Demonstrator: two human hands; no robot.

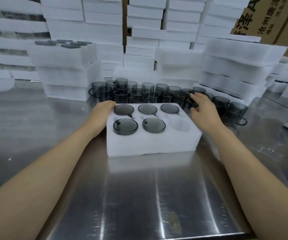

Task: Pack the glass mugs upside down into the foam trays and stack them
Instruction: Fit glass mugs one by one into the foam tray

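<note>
Tray (153, 142) on the counter (139, 196), six wells: five mugs (125, 126) seated base-up, the near-right well (181, 125) empty. My left hand (101, 111) lies released along the tray's left side, bracing it. My right hand (203, 110), fingers (197, 97) spread and gripping nothing yet, reaches among the loose mugs (139, 92) behind (overlapping, uncountable), probably for the sixth.

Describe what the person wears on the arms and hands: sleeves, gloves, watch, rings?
Nothing worn shows. The left forearm and right forearm are bare as far as the frame edges, with no sleeve in view. The left hand and right hand are ungloved; no watch, bracelet or ring is visible.
</note>
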